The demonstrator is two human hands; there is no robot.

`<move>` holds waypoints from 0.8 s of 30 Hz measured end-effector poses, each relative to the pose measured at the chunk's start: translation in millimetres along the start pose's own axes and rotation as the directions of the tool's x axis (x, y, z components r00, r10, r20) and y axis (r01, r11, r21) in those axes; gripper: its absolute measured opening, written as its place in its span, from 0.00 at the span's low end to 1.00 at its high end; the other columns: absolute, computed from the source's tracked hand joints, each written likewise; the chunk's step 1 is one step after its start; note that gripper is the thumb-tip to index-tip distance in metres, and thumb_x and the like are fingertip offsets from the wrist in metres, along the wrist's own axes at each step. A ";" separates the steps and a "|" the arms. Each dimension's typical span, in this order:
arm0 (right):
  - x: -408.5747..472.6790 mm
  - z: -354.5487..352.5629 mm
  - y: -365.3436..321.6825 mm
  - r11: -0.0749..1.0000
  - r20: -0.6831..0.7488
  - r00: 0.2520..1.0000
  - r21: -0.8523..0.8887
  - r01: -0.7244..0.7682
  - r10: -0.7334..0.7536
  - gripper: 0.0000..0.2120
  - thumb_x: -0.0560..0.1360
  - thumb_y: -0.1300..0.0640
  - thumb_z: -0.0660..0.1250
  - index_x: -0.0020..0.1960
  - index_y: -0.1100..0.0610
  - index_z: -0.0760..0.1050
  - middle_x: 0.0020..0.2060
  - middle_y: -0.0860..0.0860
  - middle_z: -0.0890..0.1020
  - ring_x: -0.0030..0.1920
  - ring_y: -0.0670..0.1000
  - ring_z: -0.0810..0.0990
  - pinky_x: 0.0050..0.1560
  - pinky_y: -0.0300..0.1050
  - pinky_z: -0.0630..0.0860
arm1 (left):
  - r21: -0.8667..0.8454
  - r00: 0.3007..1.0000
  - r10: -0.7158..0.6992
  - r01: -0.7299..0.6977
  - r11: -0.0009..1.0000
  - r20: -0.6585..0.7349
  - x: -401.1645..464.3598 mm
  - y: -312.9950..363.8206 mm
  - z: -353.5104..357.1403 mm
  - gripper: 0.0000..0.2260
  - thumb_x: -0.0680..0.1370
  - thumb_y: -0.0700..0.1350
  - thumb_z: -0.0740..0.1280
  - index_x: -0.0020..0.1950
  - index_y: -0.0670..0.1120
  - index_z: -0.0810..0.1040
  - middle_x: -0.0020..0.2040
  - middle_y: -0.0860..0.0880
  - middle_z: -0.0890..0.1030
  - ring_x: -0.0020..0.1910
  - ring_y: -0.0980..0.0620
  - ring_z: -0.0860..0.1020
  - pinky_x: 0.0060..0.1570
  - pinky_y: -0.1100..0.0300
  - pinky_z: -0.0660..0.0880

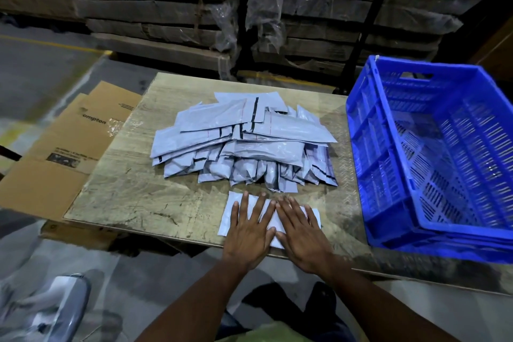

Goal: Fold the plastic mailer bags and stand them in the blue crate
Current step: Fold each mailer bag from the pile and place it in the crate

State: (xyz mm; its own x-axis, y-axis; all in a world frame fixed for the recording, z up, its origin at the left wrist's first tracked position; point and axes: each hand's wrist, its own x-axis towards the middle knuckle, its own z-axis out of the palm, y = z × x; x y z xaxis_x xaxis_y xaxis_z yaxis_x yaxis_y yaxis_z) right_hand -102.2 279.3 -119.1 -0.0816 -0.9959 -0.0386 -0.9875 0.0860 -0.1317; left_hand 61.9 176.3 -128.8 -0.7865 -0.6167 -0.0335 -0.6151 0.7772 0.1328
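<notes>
Hands flat on one mailer at the near edge of the surface.

Left hand (pixel 248 233) and right hand (pixel 301 233) side by side, fingers straight and spread, grip released on both, palms pressing a white mailer (pixel 230 219) lying flat near the front edge of the surface (pixel 125 194). Just beyond the fingertips, a loose pile (pixel 244 141) of grey mailers, overlapping at mixed angles, mid-surface. To the right, blue crate (pixel 433 158) resting on the surface, tilted in view, slotted walls and floor visible, no mailer seen inside. To the left, flattened cartons (pixel 69 153) on the floor beside the surface. Farther back, wrapped stacks of cardboard (pixel 333 14) across the background.
</notes>
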 end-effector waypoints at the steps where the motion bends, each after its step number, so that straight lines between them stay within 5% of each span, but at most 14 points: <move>1: -0.4 0.7 1.0 1.000 0.005 1.000 -0.009 -0.007 0.007 0.30 0.85 0.43 0.44 0.82 0.57 0.54 0.82 0.52 0.54 0.82 0.54 0.49 0.76 0.61 0.54 | -0.001 1.000 -0.004 0.004 1.000 -0.004 0.2 0.6 0.4 0.28 0.83 0.58 0.53 0.83 0.50 0.62 0.83 0.46 0.59 0.81 0.34 0.54 0.75 0.36 0.53; 13: -3.8 4.1 9.2 0.996 0.055 0.995 -0.022 -0.083 0.085 0.30 0.84 0.38 0.45 0.83 0.47 0.48 0.82 0.55 0.49 0.81 0.60 0.47 0.76 0.62 0.53 | -0.055 1.000 -0.011 0.011 0.998 0.000 -6.8 -19.3 0.9 0.29 0.84 0.60 0.53 0.84 0.52 0.57 0.84 0.48 0.56 0.82 0.36 0.51 0.75 0.37 0.55; 20: -4.0 -1.9 8.7 0.998 0.102 0.992 -0.010 -0.067 0.068 0.31 0.83 0.36 0.44 0.83 0.48 0.49 0.82 0.54 0.46 0.81 0.59 0.45 0.76 0.67 0.56 | -0.043 0.998 -0.044 0.045 0.998 0.034 -17.5 -32.5 -0.7 0.30 0.83 0.61 0.53 0.84 0.54 0.55 0.85 0.49 0.50 0.82 0.33 0.47 0.76 0.36 0.56; 24: -1.1 -13.3 4.1 0.999 0.118 0.992 -0.021 0.034 -0.031 0.37 0.81 0.31 0.47 0.83 0.50 0.47 0.82 0.55 0.43 0.81 0.60 0.41 0.76 0.69 0.49 | -0.052 0.997 -0.050 0.054 0.997 0.065 -16.5 -33.9 -2.1 0.30 0.83 0.62 0.51 0.84 0.55 0.53 0.85 0.50 0.49 0.82 0.33 0.47 0.76 0.35 0.57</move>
State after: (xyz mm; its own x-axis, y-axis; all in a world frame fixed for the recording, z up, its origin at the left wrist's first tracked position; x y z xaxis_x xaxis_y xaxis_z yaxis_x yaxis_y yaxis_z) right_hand -108.0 280.4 -106.4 -0.0344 -0.9879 -0.1514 -0.9924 0.0517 -0.1120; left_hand 95.8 159.9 -130.6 -0.7565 -0.6456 -0.1046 -0.6527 0.7355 0.1818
